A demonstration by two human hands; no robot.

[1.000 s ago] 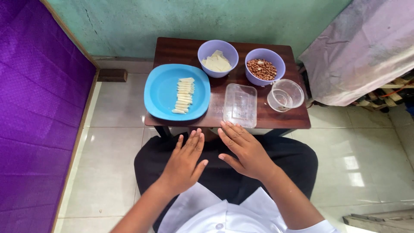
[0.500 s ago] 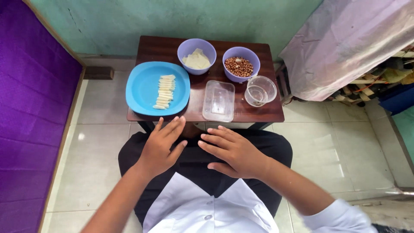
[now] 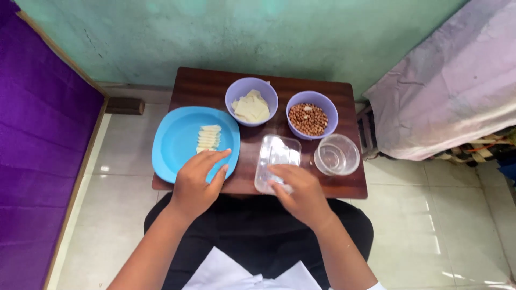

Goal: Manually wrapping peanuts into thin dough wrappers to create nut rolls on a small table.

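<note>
On a small dark wooden table (image 3: pixel 204 86) lies a blue plate (image 3: pixel 174 142) with a row of pale folded wrappers (image 3: pixel 208 138). My left hand (image 3: pixel 198 185) rests over the plate's near right edge, fingers spread, holding nothing. My right hand (image 3: pixel 301 193) sits on the near end of a clear rectangular plastic container (image 3: pixel 278 156), fingertips touching it. Behind stand a lilac bowl of pale flat wrappers (image 3: pixel 251 102) and a lilac bowl of peanuts (image 3: pixel 312 114). A clear glass bowl (image 3: pixel 336 154) stands right of the container.
A teal wall runs behind the table. A purple cloth (image 3: pixel 37 139) covers the left side. A pale pink cloth (image 3: pixel 451 91) drapes over furniture at the right. White floor tiles surround the table; my dark-clothed lap is under its near edge.
Both hands have moved forward from above my lap onto the table, the left to the blue plate's edge and the right onto the clear container. The camera view has shifted closer.
</note>
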